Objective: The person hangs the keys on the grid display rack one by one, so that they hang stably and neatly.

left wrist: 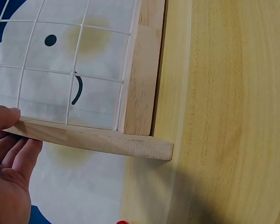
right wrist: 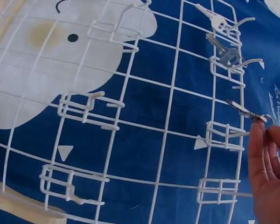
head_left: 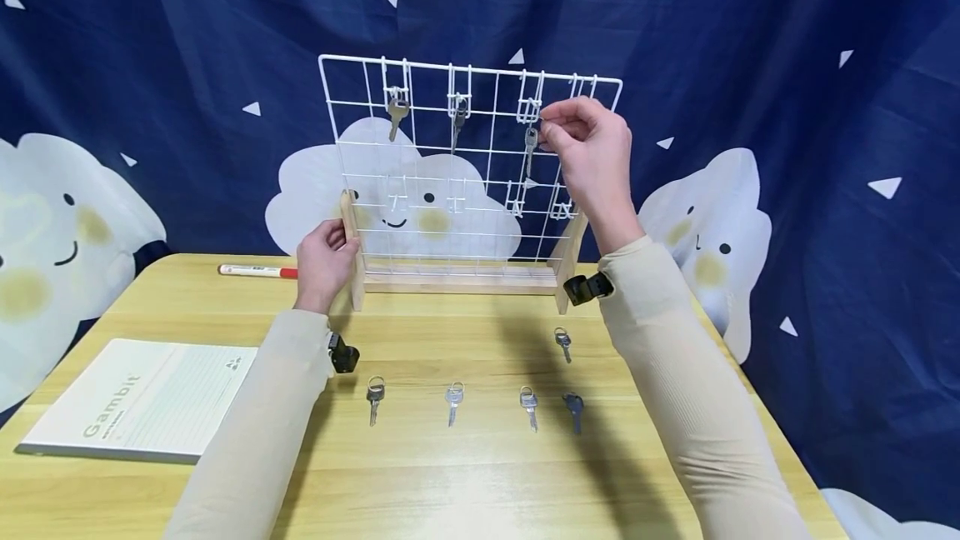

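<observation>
A white wire grid rack [head_left: 471, 68] on a wooden stand is at the back of the table. My left hand [head_left: 322, 263] grips the stand's left wooden post [left wrist: 98, 143], thumb on one side and fingers on the other. Up at the upper row of hooks, my right hand [head_left: 591, 144] pinches the ring of a key [right wrist: 245, 111]. That key hangs just by the third hook [right wrist: 224, 135]; whether its ring touches the hook I cannot tell. A brass-toned key [head_left: 397, 113] and a dark key [head_left: 459, 117] hang on the two hooks to the left.
Several keys with rings lie on the table, among them a silver key [head_left: 454, 397] and a dark-headed key [head_left: 574, 408]. A notebook [head_left: 150, 398] lies at the left, a red-capped marker [head_left: 258, 271] behind it. Lower hooks [head_left: 514, 198] on the grid hold no keys. A blue cloud-print curtain [head_left: 712, 40] hangs behind.
</observation>
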The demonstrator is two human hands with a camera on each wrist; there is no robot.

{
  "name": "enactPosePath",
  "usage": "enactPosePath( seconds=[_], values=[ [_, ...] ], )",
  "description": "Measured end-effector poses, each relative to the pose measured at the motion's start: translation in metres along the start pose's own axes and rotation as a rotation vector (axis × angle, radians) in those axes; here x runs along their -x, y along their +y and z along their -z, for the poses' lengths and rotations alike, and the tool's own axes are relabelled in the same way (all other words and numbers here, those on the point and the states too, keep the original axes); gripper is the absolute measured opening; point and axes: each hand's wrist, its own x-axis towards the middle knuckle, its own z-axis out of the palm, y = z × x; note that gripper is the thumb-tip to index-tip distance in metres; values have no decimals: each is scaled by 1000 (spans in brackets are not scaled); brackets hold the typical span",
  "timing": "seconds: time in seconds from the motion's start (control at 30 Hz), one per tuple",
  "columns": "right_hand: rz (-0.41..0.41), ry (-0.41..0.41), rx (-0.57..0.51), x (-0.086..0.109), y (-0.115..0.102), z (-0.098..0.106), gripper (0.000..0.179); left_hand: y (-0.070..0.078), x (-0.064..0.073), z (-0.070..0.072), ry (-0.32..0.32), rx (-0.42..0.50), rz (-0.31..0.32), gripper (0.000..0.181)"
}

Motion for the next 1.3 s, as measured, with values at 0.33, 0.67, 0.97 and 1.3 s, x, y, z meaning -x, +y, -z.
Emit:
enactPosePath(
  seconds=[0.33,0.67,0.97,1.3],
  values=[
    [-25,100,-26,-12,-6,-6,10,-1,0,-1,1,1,7,37],
    [-12,102,146,-14,6,-9,12,-1,0,-2,-8,3,24,38],
    [128,109,272,-6,16,-5,11,-2,-1,-2,-10,4,20,39],
    [183,-70,288,18,31,12,10,-2,0,-4,4,-26,18,39]
  ],
)
